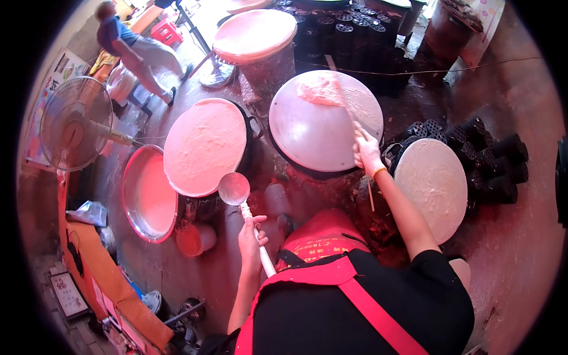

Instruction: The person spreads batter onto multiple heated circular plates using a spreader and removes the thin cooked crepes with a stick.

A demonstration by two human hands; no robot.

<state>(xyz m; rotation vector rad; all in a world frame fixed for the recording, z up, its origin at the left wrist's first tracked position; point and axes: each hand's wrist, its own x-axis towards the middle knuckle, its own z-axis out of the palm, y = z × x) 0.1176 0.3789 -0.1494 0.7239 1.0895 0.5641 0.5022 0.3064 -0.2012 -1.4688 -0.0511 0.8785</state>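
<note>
Apron (pixel 319 235) in 2 colours, red and yellow; greyish griddle (pixel 305 130); pinkish batter (pixel 319 90); black, hole-dotted briquettes (pixel 361 22).

Pink cast tinted everything; upper left glared, right side lay dim. Stick (pixel 346 108) motion-blurred; fisheye bent edges toward black rim.

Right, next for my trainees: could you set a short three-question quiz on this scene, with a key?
1. Which hand holds the round-bowled ladle with a pale handle?
2. True or false: part of the round, flat grey griddle is bare of batter.
3. The long, thin stick in the right hand reaches over: A) the red stool; B) the griddle; C) the fan.

Key: 1. The left hand. 2. True. 3. B.
</note>
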